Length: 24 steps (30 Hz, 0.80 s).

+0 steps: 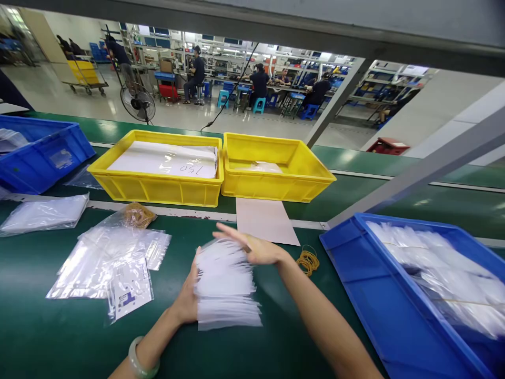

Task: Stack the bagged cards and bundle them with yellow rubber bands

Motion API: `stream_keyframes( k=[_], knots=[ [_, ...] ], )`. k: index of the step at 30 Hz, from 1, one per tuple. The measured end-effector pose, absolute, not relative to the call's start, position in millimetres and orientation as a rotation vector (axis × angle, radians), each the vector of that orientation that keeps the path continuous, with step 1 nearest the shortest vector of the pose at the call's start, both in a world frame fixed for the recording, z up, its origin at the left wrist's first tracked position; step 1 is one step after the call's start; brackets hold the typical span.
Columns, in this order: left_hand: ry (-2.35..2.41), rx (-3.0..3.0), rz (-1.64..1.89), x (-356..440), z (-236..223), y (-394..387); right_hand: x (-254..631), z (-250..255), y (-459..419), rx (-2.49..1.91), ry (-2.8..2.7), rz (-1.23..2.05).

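A thick stack of white, translucent plastic bags (225, 273) stands above the green work surface in the middle, its edges fanned in uneven layers. My left hand (188, 297) grips the stack along its left side, with a pale bangle on that wrist. At the upper right corner of the stack is my right hand (252, 246), its fingers stretched out across the top edge; whether it presses on the bags is unclear. Left of the hands lie clear plastic bags (94, 252) and a bagged printed card (130, 289). Rubber bands (307, 261) lie to the right.
Two yellow bins (158, 192) (276, 184) stand behind the hands, a white sheet (266, 221) partly beneath the right one. A blue bin (355, 295) of banded packets is at right, another blue bin (43, 158) at left. More rubber bands (138, 215) rest on the bags.
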<state>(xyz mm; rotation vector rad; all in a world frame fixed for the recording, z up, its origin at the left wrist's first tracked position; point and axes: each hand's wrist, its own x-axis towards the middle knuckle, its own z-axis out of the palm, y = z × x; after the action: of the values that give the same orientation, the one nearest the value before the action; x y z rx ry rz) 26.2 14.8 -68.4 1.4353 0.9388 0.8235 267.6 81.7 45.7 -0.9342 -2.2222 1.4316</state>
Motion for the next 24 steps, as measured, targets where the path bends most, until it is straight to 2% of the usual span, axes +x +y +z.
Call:
stream_keyframes(
  k=[3,9,12,16,19,22,24],
  knots=[
    [0.889,1.573,0.842,30,-60,17,262,70,59,-0.978,-2.606,1.378],
    [0.823,1.598,0.832,39,-47,23,228,64,14,-1.481,-2.942,0.699],
    [0.83,1.629,0.784,35,-44,26,216,50,9,-1.546,-2.938,0.444],
    [0.792,1.851,0.616,5,-28,30,216,41,8,-1.515,-2.872,0.35],
    [0.725,2.071,0.533,-19,0,25,218,39,7,-1.505,-2.854,0.331],
    [0.62,2.375,0.655,-19,29,14,218,37,6,-1.498,-2.84,0.307],
    [0.455,2.631,0.554,-5,40,7,218,33,4,-1.494,-2.814,0.264]
  ],
)
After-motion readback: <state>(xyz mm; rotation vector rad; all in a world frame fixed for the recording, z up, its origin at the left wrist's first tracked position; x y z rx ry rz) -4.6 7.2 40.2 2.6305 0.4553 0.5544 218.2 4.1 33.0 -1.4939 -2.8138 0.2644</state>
